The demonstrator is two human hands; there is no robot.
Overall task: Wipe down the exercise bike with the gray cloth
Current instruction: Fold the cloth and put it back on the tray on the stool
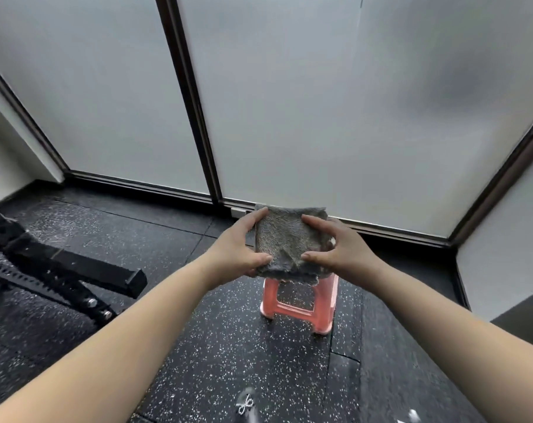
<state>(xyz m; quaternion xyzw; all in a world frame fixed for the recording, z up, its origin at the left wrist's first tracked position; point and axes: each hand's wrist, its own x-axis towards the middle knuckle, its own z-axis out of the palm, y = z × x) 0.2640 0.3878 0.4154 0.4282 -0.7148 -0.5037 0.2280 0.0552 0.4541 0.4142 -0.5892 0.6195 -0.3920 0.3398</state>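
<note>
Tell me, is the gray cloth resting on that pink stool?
Cannot tell. In the head view both hands hold the cloth right in front of the stool, hiding its seat, so no contact or gap shows.

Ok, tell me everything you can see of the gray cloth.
The gray cloth looks like fuzzy, short-piled fabric folded into a rough square, with layered, slightly frayed edges along its near side. It is held up in the air, facing the camera, above a pink stool. The left hand grips its left edge and the right hand its right edge.
</note>
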